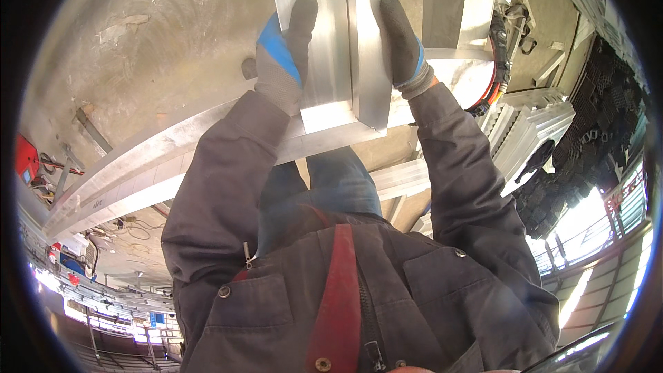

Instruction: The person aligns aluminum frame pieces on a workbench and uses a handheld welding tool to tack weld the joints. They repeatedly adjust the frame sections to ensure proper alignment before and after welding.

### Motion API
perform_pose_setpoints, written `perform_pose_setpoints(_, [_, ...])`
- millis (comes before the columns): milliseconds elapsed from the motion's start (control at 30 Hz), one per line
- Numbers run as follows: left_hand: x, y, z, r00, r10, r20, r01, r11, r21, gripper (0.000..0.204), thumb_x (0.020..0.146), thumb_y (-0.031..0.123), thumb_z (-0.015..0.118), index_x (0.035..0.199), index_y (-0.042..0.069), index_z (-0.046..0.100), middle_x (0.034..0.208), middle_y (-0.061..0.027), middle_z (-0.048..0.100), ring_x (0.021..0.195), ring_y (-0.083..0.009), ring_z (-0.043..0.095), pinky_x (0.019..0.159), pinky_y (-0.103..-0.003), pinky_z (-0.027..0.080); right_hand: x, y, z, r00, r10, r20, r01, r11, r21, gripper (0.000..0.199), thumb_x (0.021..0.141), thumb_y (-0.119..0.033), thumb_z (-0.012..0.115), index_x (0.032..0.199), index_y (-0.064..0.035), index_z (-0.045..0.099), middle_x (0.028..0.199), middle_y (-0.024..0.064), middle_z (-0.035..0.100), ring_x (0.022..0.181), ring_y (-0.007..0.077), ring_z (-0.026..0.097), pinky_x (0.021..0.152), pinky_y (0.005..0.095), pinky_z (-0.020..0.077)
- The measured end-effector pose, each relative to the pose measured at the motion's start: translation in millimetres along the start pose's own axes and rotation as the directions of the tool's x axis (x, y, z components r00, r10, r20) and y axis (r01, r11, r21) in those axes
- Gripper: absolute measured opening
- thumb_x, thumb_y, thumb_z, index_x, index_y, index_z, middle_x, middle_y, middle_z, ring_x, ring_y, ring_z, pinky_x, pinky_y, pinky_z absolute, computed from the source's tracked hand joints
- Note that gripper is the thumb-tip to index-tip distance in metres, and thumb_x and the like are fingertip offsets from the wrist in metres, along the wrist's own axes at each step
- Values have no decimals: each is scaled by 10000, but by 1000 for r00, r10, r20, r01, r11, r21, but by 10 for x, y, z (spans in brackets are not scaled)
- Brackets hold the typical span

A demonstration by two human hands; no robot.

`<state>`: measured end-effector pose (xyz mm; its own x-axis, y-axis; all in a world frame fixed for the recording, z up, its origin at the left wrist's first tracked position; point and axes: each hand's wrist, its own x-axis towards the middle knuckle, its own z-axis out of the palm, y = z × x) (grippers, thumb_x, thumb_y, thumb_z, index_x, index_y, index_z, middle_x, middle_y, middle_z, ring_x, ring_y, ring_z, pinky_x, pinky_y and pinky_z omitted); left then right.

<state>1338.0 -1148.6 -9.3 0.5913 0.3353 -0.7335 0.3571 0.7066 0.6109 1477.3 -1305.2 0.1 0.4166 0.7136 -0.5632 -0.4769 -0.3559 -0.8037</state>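
My left hand (282, 55), in a grey glove with a blue patch, grips the outer side of a wide silvery metal profile (322, 48). Its thumb lies on top, while the other fingers are hidden beneath. Alongside runs a second metal profile (369, 62), held at its right edge by my right hand (402, 48), also gloved, thumb upward and fingers mostly out of sight. The two profiles sit side by side, pointing away from me. Their near ends reach a long metal beam (173, 131) that crosses in front of my legs.
More metal profiles (528, 131) are stacked to the right, near a heap of black mesh-like material (594, 117). Black and orange cables (494, 72) lie by the beam's right part. A red machine (26, 159) stands far left on the concrete floor (152, 41).
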Motion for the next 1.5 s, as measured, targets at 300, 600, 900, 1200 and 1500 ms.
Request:
perform_pose_setpoints(300, [74, -172, 3, 995, -21, -98, -4, 970, -245, 700, 1073, 545, 599, 1506, 2, 504, 1306, -33, 626, 1190, -138, 590, 1061, -326, 464, 21, 122, -21, 997, 77, -33, -68, 973, 222, 669, 1129, -565, 383, 1497, -27, 534, 1358, 113, 666, 1197, 176, 672, 1023, 323, 567])
perform_pose_setpoints(600, [-98, 56, 146, 987, 78, -141, -56, 987, 153, 466, 1089, 369, 597, 1389, 13, 577, 1155, -22, 631, 1016, -111, 574, 904, -297, 483, 27, 86, 47, 984, -138, -110, 129, 988, -88, 649, 1114, -565, 450, 1448, -25, 582, 1293, 96, 691, 1126, 158, 675, 968, 315, 567])
perform_pose_setpoints(900, [-57, -75, 11, 978, 186, -96, -151, 945, 292, 579, 1058, 503, 603, 1361, 9, 584, 1125, -59, 669, 947, -144, 639, 850, -319, 546, 107, 96, -28, 998, 60, -35, -36, 884, 467, 492, 1150, -439, 452, 1368, -34, 628, 1277, 63, 674, 1154, 190, 631, 1004, 319, 519])
perform_pose_setpoints(1200, [-16, -97, -6, 982, 179, -59, -167, 972, 164, 688, 1040, 515, 654, 1463, -4, 493, 1274, -118, 656, 1086, -200, 700, 888, -368, 627, 138, -8, 24, 997, 26, 76, -60, 865, 499, 601, 1115, -552, 466, 1373, -34, 628, 1281, 89, 681, 1145, 208, 645, 1005, 342, 528])
perform_pose_setpoints(1500, [-17, -154, -52, 958, 287, -25, -279, 945, 174, 818, 1006, 557, 697, 1511, -36, 450, 1413, -125, 598, 1275, -202, 604, 1073, -354, 513, 129, -16, 38, 998, -48, -47, 61, 941, 333, 516, 1153, -456, 435, 1370, -32, 632, 1279, 61, 674, 1150, 173, 631, 1012, 318, 515])
